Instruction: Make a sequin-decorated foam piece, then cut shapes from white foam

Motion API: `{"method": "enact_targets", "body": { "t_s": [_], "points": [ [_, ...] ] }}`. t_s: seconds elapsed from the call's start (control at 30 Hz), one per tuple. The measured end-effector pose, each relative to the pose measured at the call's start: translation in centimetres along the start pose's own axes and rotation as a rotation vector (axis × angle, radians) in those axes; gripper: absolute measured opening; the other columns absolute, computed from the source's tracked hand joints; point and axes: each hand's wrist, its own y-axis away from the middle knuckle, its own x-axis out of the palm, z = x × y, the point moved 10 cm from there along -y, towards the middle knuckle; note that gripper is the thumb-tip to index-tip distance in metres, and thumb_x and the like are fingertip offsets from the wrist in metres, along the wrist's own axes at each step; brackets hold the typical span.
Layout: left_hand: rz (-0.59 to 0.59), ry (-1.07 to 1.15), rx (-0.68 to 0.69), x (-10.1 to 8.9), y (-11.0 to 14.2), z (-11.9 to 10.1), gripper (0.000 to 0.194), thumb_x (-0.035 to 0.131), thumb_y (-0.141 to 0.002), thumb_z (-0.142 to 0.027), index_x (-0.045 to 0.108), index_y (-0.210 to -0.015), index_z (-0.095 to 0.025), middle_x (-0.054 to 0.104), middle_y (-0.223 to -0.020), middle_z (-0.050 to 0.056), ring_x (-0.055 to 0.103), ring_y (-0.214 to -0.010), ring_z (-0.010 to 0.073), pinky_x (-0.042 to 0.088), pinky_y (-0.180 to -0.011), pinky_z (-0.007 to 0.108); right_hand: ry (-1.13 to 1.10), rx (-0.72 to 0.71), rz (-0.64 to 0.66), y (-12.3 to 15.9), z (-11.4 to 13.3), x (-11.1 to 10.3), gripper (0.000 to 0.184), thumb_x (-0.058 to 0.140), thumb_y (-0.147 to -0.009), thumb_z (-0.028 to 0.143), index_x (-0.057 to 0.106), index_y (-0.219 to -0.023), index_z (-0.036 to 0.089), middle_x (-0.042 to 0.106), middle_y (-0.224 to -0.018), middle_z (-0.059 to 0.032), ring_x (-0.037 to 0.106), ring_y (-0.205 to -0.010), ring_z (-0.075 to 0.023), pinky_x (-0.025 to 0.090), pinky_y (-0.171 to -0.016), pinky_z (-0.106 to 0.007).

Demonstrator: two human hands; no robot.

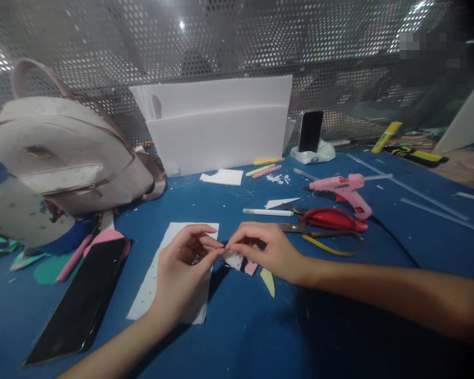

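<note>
My left hand [189,263] and my right hand [266,247] meet over the blue table, thumbs and forefingers pinched together around something too small to make out. Just below the fingertips is a small white scrap [233,259], and I cannot tell whether they touch it. Beside it lie a pink scrap [251,267] and a yellow paper piece [267,281]. Partly under my left hand is a white sheet [152,284] with tiny dots on it. Scissors [296,227] with black and yellow handles lie just behind my right hand.
A pink glue gun [343,189], red-handled pliers [332,218] and a white pen [267,212] lie at the right. A black tablet-like device [81,300], a bottle [23,210] and a backpack [63,142] occupy the left. A phone [310,131] stands behind, near white boards [221,137].
</note>
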Motion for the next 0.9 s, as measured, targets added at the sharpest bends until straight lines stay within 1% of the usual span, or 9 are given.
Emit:
{"method": "enact_targets", "body": {
  "t_s": [0.17, 0.3, 0.43, 0.6, 0.77, 0.9],
  "points": [
    [0.020, 0.026, 0.021, 0.4, 0.1, 0.1, 0.029, 0.072, -0.074, -0.011, 0.059, -0.098, -0.019, 0.067, -0.071, -0.001, 0.065, -0.067, 0.0134, 0.053, -0.061, 0.022, -0.045, 0.012, -0.052, 0.0, -0.4, -0.4, 0.014, 0.063, -0.086, 0.029, 0.070, -0.089, 0.019, 0.064, -0.080, -0.0017, 0.057, -0.059, -0.0083, 0.045, -0.052, -0.019],
    [0.063, 0.017, 0.059, 0.7, 0.3, 0.2, 0.028, 0.071, -0.077, -0.012, 0.058, -0.101, -0.021, 0.063, -0.074, -0.002, 0.062, -0.069, 0.0119, 0.052, -0.065, 0.022, -0.107, 0.041, -0.026, 0.1, -0.8, -0.1, 0.013, 0.064, -0.085, 0.029, 0.072, -0.090, 0.020, 0.066, -0.081, -0.0017, 0.061, -0.060, -0.0095, 0.050, -0.052, -0.019],
    [0.084, 0.003, 0.068, 0.8, 0.4, 0.3, 0.028, 0.071, -0.077, -0.012, 0.059, -0.101, -0.021, 0.061, -0.075, -0.002, 0.060, -0.069, 0.0117, 0.051, -0.065, 0.022, -0.189, 0.093, -0.009, 0.2, -1.3, 0.2, 0.015, 0.064, -0.084, 0.031, 0.072, -0.092, 0.019, 0.066, -0.083, -0.0022, 0.063, -0.059, -0.0099, 0.053, -0.049, -0.019],
    [0.076, -0.015, 0.062, 0.8, 0.3, 0.3, 0.028, 0.072, -0.077, -0.014, 0.059, -0.100, -0.021, 0.060, -0.075, -0.002, 0.059, -0.068, 0.0119, 0.050, -0.064, 0.022, -0.225, 0.128, 0.001, 0.3, -1.4, 0.3, 0.015, 0.065, -0.084, 0.031, 0.071, -0.089, 0.018, 0.065, -0.082, -0.0023, 0.063, -0.056, -0.0089, 0.054, -0.044, -0.017],
    [0.078, -0.019, 0.054, 0.9, 0.3, 0.4, 0.027, 0.071, -0.078, -0.013, 0.059, -0.100, -0.022, 0.060, -0.074, -0.003, 0.059, -0.068, 0.0106, 0.050, -0.064, 0.020, -0.202, 0.129, -0.008, 0.2, -1.3, 0.2, 0.014, 0.064, -0.084, 0.029, 0.071, -0.088, 0.018, 0.066, -0.082, -0.0019, 0.063, -0.054, -0.0084, 0.053, -0.044, -0.017],
    [0.069, -0.012, 0.046, 0.7, 0.2, 0.4, 0.025, 0.071, -0.078, -0.012, 0.059, -0.098, -0.021, 0.063, -0.076, -0.001, 0.060, -0.069, 0.0111, 0.051, -0.065, 0.021, -0.163, 0.126, -0.014, 0.1, -1.4, 0.2, 0.014, 0.064, -0.084, 0.030, 0.071, -0.088, 0.018, 0.066, -0.080, -0.0018, 0.062, -0.054, -0.0082, 0.052, -0.045, -0.017]
  ]
}}
